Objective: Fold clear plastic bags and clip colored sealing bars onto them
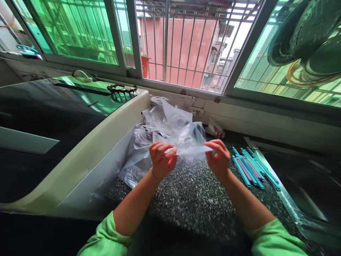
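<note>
Between my two hands a clear plastic bag [190,152] is stretched above the speckled dark countertop [191,192]. My left hand [163,160] pinches its left side between thumb and fingers. At the opposite corner, the fingertips of my right hand [218,156] are closed on the same bag. Behind and to the left lies a loose heap of more clear plastic bags [157,121], partly overlapping the one I hold. To the right of my right hand is a pile of thin flat sticks [247,167], mostly teal with a few pink ones.
A white-edged appliance with a dark glossy top [117,117] borders the left side, with a brown claw clip [122,90] on it. On the right is a sink with a metal rim [290,202]. A wall socket [197,112] sits below the barred window [183,49].
</note>
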`<act>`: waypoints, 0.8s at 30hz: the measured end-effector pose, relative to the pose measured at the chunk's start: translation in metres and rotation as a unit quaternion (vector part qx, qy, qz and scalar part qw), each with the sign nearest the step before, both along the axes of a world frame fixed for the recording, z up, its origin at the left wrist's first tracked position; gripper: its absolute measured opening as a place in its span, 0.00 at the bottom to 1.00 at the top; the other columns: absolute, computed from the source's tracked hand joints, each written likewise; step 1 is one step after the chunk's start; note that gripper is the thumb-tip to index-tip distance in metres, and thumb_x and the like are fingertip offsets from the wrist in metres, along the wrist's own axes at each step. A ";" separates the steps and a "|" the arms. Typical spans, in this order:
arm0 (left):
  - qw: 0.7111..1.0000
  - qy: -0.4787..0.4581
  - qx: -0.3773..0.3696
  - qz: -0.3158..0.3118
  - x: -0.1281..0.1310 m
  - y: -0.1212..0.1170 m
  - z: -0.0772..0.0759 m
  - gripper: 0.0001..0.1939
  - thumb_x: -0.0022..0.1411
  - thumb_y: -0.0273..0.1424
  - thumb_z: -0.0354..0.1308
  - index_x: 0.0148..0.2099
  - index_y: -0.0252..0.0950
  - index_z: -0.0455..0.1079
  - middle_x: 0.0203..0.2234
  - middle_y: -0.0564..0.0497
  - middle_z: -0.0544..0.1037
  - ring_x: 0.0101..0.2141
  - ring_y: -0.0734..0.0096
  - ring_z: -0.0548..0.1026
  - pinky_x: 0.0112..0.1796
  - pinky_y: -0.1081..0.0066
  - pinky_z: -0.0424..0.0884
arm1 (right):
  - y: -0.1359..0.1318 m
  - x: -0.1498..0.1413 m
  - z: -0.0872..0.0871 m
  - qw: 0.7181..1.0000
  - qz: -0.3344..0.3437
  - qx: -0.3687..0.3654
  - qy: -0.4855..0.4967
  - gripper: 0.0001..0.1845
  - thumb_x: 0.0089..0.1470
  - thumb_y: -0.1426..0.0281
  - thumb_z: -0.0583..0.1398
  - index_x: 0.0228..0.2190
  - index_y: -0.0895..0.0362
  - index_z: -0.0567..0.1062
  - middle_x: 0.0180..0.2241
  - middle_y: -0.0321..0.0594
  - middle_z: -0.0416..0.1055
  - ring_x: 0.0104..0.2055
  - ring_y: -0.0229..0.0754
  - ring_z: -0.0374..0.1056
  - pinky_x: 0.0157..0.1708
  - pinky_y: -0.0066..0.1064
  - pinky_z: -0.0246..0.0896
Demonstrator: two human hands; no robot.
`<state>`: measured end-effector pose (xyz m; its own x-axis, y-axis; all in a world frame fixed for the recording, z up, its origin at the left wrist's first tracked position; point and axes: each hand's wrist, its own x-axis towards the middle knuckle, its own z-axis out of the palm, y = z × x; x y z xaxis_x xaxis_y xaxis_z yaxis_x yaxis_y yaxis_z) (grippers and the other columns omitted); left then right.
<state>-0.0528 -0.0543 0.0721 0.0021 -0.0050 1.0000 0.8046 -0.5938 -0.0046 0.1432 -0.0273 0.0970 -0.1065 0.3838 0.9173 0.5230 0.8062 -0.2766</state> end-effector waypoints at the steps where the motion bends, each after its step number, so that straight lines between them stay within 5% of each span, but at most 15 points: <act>1: 1.000 0.005 -0.008 -0.023 0.006 -0.003 -0.001 0.08 0.52 0.25 0.55 0.36 0.41 0.67 0.32 0.51 0.73 0.36 0.68 0.67 0.42 0.63 0.63 | -0.011 0.013 0.002 0.999 -0.005 0.026 -0.028 0.09 0.49 0.77 0.57 0.32 0.53 0.73 0.27 0.35 0.68 0.28 0.34 0.64 0.27 0.26 0.62; 6: 0.988 0.061 -0.083 -0.118 0.038 -0.014 -0.012 0.05 0.53 0.26 0.55 0.35 0.39 0.65 0.31 0.51 0.74 0.36 0.68 0.68 0.41 0.64 0.65 | -0.056 0.070 0.000 0.976 -0.089 0.118 -0.161 0.14 0.45 0.79 0.59 0.34 0.52 0.72 0.27 0.34 0.68 0.27 0.33 0.64 0.28 0.26 0.61; 11: 0.977 0.126 -0.138 -0.100 0.053 -0.009 -0.023 0.05 0.54 0.23 0.54 0.33 0.39 0.67 0.31 0.51 0.75 0.36 0.70 0.70 0.39 0.68 0.66 | -0.081 0.092 -0.028 0.966 -0.097 0.071 -0.230 0.12 0.47 0.77 0.58 0.32 0.49 0.74 0.23 0.35 0.70 0.24 0.34 0.65 0.27 0.26 0.60; 14: 0.966 0.147 -0.183 -0.106 0.050 -0.001 -0.029 0.05 0.55 0.24 0.53 0.32 0.39 0.68 0.32 0.50 0.75 0.35 0.71 0.70 0.37 0.70 0.68 | -0.083 0.101 -0.033 0.973 -0.083 -0.005 -0.217 0.07 0.48 0.71 0.58 0.31 0.49 0.75 0.23 0.37 0.71 0.24 0.36 0.67 0.27 0.29 0.61; 18: 0.947 0.161 -0.247 -0.126 0.040 0.010 -0.033 0.05 0.56 0.26 0.53 0.32 0.39 0.69 0.31 0.50 0.74 0.34 0.71 0.71 0.34 0.70 0.69 | -0.064 0.132 -0.021 0.974 -0.190 -0.118 -0.020 0.09 0.51 0.64 0.55 0.28 0.53 0.75 0.25 0.40 0.72 0.26 0.40 0.66 0.29 0.33 0.62; 21: 0.934 0.181 -0.276 -0.138 0.036 0.016 -0.033 0.05 0.55 0.26 0.53 0.32 0.38 0.69 0.31 0.49 0.74 0.33 0.70 0.71 0.34 0.69 0.69 | -0.048 0.162 -0.017 0.937 -0.206 -0.262 0.105 0.16 0.50 0.59 0.55 0.24 0.57 0.74 0.22 0.40 0.70 0.25 0.39 0.64 0.26 0.31 0.59; 24: 0.928 0.196 -0.286 -0.134 0.036 0.017 -0.032 0.05 0.55 0.25 0.53 0.31 0.38 0.69 0.31 0.49 0.74 0.33 0.69 0.71 0.34 0.69 0.69 | -0.044 0.175 -0.026 0.875 -0.099 -0.471 0.049 0.19 0.45 0.56 0.58 0.21 0.60 0.75 0.15 0.34 0.64 0.18 0.34 0.57 0.19 0.27 0.51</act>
<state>-0.0164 -0.0377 0.0398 0.4407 0.4742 0.7622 0.6313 -0.7673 0.1123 0.3180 -0.0711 0.0709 0.1089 0.9766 0.1855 0.5640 0.0930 -0.8205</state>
